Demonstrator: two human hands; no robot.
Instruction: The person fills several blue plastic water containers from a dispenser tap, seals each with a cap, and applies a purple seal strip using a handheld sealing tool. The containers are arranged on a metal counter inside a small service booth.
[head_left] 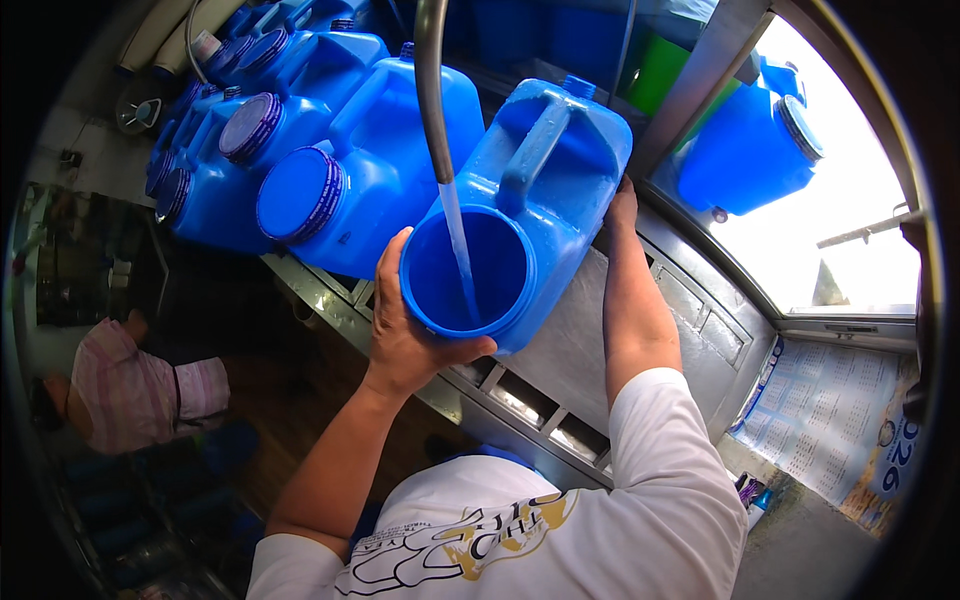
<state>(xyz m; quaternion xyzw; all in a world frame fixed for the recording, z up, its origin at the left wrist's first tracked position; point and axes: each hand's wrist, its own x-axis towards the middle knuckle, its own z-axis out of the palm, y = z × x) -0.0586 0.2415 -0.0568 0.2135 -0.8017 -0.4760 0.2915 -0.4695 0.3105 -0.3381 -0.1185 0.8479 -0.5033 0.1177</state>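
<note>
A blue plastic water jug (570,235) lies tilted in front of me, its wide round mouth uncovered and facing me. From a grey hose (431,90) above, a stream of water (458,240) runs into that mouth. My left hand (400,335) grips the mouth's rim at the lower left, thumb along the lower edge and fingers up the left side. Against the jug's right side, near its base, rests my right hand (622,208), holding it; most of those fingers are hidden behind the jug. The jug's moulded handle (535,155) is on top, untouched.
Several capped blue jugs (300,195) crowd the metal counter (575,345) on the left, one touching the held jug. Another blue jug (745,150) stands by the bright window at right. A calendar sheet (820,400) lies lower right. A person (140,385) is at far left.
</note>
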